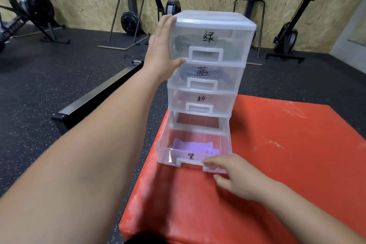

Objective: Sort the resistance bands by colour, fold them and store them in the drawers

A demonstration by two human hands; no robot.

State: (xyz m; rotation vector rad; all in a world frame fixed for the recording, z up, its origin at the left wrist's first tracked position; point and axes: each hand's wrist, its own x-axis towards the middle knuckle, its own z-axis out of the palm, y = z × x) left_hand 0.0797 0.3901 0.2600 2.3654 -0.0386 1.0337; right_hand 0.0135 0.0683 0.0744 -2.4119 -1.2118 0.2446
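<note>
On the red mat (277,154), my flat left hand (161,45) braces the cabinet (213,21) against sliding while my loose-fingered right hand (237,176) touches the bottom drawer (170,156).

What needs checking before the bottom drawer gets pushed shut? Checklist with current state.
1. Purple band lies flat inside the bottom drawer, below the rim: ok.
2. Band colour matches the drawer's label, 紫: ok.
3. Left hand is flat against the drawer unit, bracing its side: ok.
4. Right hand touches the drawer front beside the handle: ok.
5. Upper three drawers are closed: ok.
6. Unit sits fully on the red mat: cannot tell, its rear base is hidden.
</note>
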